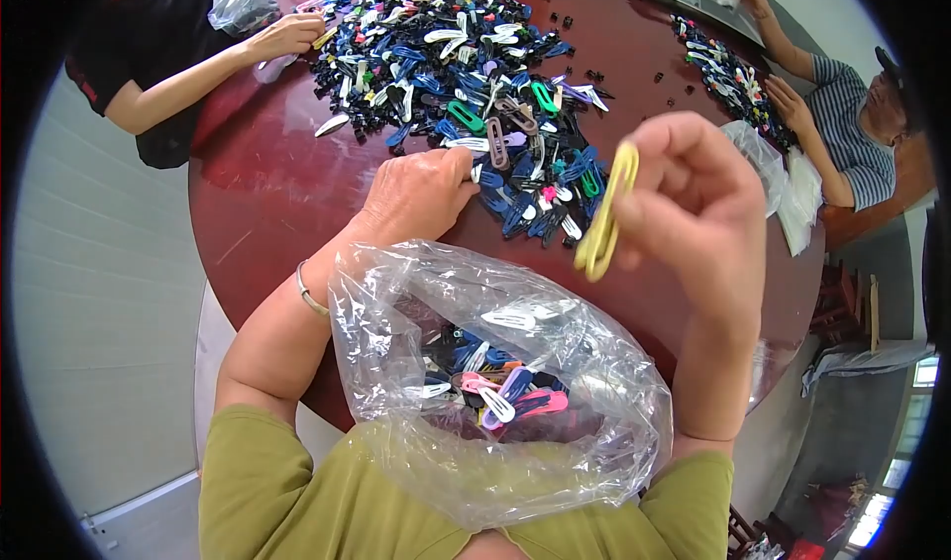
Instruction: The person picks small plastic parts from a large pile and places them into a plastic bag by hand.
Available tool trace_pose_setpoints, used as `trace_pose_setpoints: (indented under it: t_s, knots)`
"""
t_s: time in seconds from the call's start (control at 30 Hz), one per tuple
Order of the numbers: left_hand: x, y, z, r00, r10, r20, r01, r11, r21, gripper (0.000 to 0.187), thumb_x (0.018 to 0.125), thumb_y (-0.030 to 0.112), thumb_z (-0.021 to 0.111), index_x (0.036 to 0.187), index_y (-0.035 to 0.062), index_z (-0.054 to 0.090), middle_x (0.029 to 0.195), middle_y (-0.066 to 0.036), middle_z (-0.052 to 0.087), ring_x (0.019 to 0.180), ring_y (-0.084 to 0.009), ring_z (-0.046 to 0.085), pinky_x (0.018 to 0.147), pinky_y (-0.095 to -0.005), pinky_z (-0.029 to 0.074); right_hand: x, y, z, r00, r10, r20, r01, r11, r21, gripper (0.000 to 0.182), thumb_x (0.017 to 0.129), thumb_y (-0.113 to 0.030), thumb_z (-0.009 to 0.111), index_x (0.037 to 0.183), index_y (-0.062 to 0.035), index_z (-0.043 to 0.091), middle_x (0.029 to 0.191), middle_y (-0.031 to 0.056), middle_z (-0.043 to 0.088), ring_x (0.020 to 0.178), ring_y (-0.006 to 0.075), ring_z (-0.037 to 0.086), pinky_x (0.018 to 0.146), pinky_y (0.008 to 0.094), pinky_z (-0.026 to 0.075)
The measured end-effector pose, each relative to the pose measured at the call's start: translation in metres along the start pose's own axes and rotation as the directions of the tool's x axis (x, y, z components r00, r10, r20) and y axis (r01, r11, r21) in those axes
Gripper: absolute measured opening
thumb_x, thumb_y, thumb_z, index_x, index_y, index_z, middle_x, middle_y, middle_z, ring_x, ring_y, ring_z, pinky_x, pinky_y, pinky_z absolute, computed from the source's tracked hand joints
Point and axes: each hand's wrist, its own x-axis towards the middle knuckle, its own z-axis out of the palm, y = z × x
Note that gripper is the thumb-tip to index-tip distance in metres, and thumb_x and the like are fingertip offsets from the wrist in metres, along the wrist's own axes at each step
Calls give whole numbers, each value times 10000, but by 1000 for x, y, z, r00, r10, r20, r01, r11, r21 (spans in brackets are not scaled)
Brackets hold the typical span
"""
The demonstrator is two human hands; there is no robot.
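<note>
Between the thumb and fingers of my right hand (693, 203) is a yellow hair clip (606, 213), raised above the table. My left hand (421, 189) rests at the near edge of a big pile of mixed hair clips (426, 65), its fingers closed at a white clip; whether it grips that clip is hard to tell. Green, brown, blue and white clips lie just beyond it. Close to my body, an open clear plastic bag (386, 362) holds pink, purple, white and dark blue clips.
The round dark red table (258, 213) carries the pile. At the left a person in black (149, 25) reaches to it. A person in a striped shirt (847, 104) sits at the right by a second pile (728, 80), with plastic bags (797, 199) near.
</note>
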Motion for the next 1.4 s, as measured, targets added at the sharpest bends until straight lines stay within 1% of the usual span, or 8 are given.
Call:
trace_pose_setpoints:
  t_s: [0.1,0.2,0.3,0.43,0.6,0.93,1.3,1.4]
  knots:
    - [0,-2,11,992,67,-111,-76,993,-85,207,808,199,698,802,64,541,715,-119,622,666,-326,625,590,-410,491,-21,2,18,976,-116,183,106,992,66,257,735,74,709,973,50,614,768,88,658,643,100,610,554,190,431]
    - [2,0,13,980,141,-141,-163,973,-165,137,809,120,687,845,47,576,788,-131,638,717,-321,639,624,-393,508,-15,-4,10,995,-67,77,96,873,-477,225,742,36,727,951,33,644,766,56,662,678,80,614,587,199,450]
    - [3,-1,11,959,233,-162,-264,942,-209,144,801,69,689,911,31,605,843,-127,649,746,-311,650,651,-369,521,7,16,-28,999,43,-9,-28,468,-883,214,752,-80,730,888,61,643,730,106,672,677,153,648,623,278,500]
    - [2,7,5,968,224,-116,-244,946,-215,231,769,125,742,923,24,603,834,-110,651,735,-279,656,641,-357,522,24,46,-62,934,348,-81,-121,95,-988,284,740,-192,756,790,71,660,622,114,642,590,178,639,574,305,505]
    - [1,17,-6,955,295,5,-290,941,-172,444,662,270,832,951,34,592,828,-107,629,732,-268,646,621,-353,512,35,65,-71,843,526,-108,-337,361,-870,261,752,-182,763,751,59,663,592,90,622,550,138,616,503,278,490]
    - [-3,19,3,970,243,12,-241,966,-92,358,696,229,793,921,48,582,887,-101,596,788,-296,623,650,-383,500,36,64,-81,850,528,-7,-415,660,-626,160,790,-134,729,739,-53,601,612,7,600,542,79,572,477,220,435]
    - [2,3,14,975,155,-156,-168,983,-74,180,785,157,728,840,48,597,807,-86,603,744,-285,629,627,-379,500,-5,12,-11,977,-35,212,49,997,-62,135,741,-16,775,811,-19,659,683,-9,628,594,47,559,508,196,403]
    - [2,4,15,974,153,-164,-174,978,-119,158,791,132,719,841,39,602,829,-96,609,745,-293,628,637,-377,505,-5,3,-6,939,-38,343,152,938,-312,142,696,-18,772,792,9,671,719,45,647,616,97,578,550,233,435]
